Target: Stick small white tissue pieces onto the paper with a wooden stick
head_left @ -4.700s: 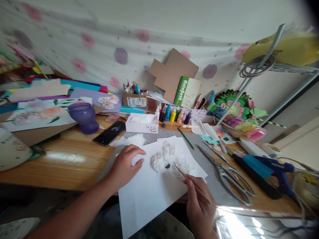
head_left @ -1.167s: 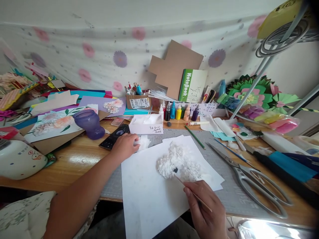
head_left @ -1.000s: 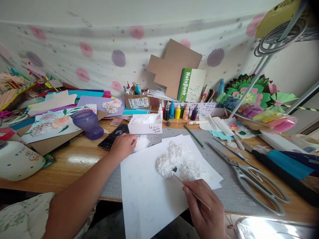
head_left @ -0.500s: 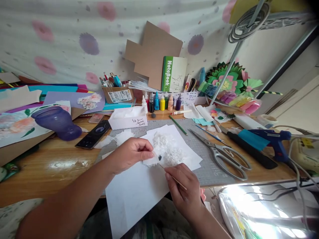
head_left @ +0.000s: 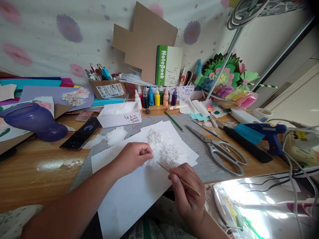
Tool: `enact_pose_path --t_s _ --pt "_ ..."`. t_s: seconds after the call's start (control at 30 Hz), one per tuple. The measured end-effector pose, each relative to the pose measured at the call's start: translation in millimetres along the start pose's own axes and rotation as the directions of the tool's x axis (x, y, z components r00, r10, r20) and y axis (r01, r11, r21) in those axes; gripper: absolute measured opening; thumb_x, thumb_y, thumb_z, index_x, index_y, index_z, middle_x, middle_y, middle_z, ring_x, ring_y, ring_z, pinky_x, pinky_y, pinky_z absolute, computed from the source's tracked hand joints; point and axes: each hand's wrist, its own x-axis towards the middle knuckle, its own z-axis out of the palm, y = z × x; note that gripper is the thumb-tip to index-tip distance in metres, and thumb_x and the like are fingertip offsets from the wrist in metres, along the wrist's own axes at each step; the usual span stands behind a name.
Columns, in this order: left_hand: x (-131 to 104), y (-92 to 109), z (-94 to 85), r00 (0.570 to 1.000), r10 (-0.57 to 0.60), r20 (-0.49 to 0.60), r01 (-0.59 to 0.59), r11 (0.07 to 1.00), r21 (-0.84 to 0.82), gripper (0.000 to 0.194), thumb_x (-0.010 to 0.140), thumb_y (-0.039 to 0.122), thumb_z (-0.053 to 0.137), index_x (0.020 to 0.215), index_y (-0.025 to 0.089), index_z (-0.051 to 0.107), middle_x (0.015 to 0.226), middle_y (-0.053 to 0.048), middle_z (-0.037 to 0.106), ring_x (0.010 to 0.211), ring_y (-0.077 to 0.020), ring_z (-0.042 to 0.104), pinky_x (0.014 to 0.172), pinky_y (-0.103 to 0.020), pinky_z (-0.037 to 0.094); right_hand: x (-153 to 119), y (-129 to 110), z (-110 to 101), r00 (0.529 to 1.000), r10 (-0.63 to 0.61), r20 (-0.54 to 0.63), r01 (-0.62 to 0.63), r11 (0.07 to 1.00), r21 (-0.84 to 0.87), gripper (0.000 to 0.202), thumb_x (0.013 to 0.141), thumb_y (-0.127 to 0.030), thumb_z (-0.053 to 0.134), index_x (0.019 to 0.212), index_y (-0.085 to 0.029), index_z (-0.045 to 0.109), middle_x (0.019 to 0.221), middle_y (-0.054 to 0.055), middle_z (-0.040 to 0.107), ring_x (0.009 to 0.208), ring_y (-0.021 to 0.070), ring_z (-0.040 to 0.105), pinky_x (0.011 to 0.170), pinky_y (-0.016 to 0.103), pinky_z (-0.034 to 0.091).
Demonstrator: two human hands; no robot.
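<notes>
My right hand [head_left: 188, 191] grips a thin wooden stick [head_left: 190, 187] like a skewer, its tip pointing left toward the white paper pieces. My left hand [head_left: 136, 157] is closed, thumb and fingers together, at the near left edge of ruffled white tissue paper [head_left: 157, 137]. Whether a scrap is pinched in it is hidden. A second ruffled white clump [head_left: 171, 154] lies just right of the stick's tip. Both clumps rest on white paper sheets [head_left: 124, 199], which overhang the near edge of the table.
Large scissors [head_left: 211, 146], a green pencil [head_left: 173, 120] and a black-handled knife [head_left: 246, 144] lie to the right, near a blue glue gun [head_left: 271, 132]. Small paint bottles [head_left: 157, 98] stand behind. A phone [head_left: 81, 132] and a purple vase [head_left: 37, 121] are at left.
My right hand has drawn back slightly right and down with the stick. A dark spot by my left fingertips no longer shows. The whole view has shifted a little.
</notes>
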Motion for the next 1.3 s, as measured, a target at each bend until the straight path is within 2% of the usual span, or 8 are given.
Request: enact_pose_path --t_s 0.17,0.37,0.53,0.67,0.9,1.3 --pt "-1.4 -3.2 -1.6 1.0 -0.004 0.016 0.004 1.0 -0.004 0.021 0.08 0.039 0.057 0.077 0.02 0.066 0.059 0.004 0.054 0.055 -0.0117 0.046 0.049 -0.022 0.034 2.1 1.5 4.7 0.999 0.049 0.006 -0.049 0.997 -0.056 0.02 0.088 -0.008 0.049 0.096 -0.017 0.064 0.07 0.002 0.058 0.066 0.0158 0.054 0.058 0.029 0.042" --pt "-3.4 -10.5 -3.6 0.999 0.026 0.03 -0.025 0.999 -0.028 0.022 0.083 0.039 0.055 0.086 0.023 0.069 0.069 0.002 0.062 0.061 -0.0137 0.053 0.057 -0.024 0.042 4.9 2.3 6.7 0.996 0.09 0.011 -0.089 0.993 -0.082 0.018 0.089 -0.009 0.049 0.095 -0.017 0.065 0.073 0.003 0.062 0.066 0.0155 0.056 0.059 0.029 0.044" --pt "-3.8 -11.4 -4.7 0.998 0.057 0.022 -0.057 0.998 0.0 0.022 0.085 0.037 0.052 0.088 0.024 0.069 0.063 0.003 0.059 0.061 -0.0138 0.054 0.058 -0.024 0.042 8.0 0.1 4.3 0.993 0.068 0.092 -0.068 0.998 -0.006 0.018 0.088 -0.01 0.049 0.092 -0.016 0.065 0.068 0.002 0.059 0.063 0.0152 0.054 0.057 0.029 0.043" --pt "-4.3 -7.7 -5.5 0.998 0.057 0.015 -0.056 0.998 -0.022 0.022 0.084 0.037 0.052 0.091 0.023 0.067 0.061 0.004 0.057 0.06 -0.014 0.054 0.056 -0.023 0.042 8.6 1.1 6.4 0.991 0.083 0.109 -0.08 0.996 -0.026 0.017 0.089 -0.011 0.049 0.091 -0.017 0.065 0.069 0.003 0.061 0.064 0.0155 0.054 0.058 0.029 0.043" --pt "-6.6 -3.5 -5.5 0.998 0.054 0.019 -0.054 0.999 0.005 0.015 0.084 0.031 0.052 0.077 0.021 0.06 0.06 0.004 0.056 0.058 -0.0124 0.052 0.055 -0.022 0.039 6.7 2.8 8.1 0.989 0.112 0.096 -0.11 0.993 -0.034 0.018 0.089 -0.01 0.05 0.095 -0.017 0.065 0.072 0.003 0.062 0.067 0.0158 0.054 0.06 0.03 0.043" --pt "-5.1 -3.7 -13.6 0.997 0.076 0.016 -0.075 0.993 -0.091 0.019 0.086 0.037 0.048 0.079 0.02 0.054 0.062 0.002 0.058 0.06 -0.014 0.055 0.059 -0.026 0.042 9.9 1.2 11.8 0.99 0.088 0.112 -0.079 0.993 -0.085 0.016 0.09 -0.011 0.05 0.094 -0.018 0.065 0.072 0.002 0.063 0.065 0.0152 0.055 0.059 0.029 0.044"
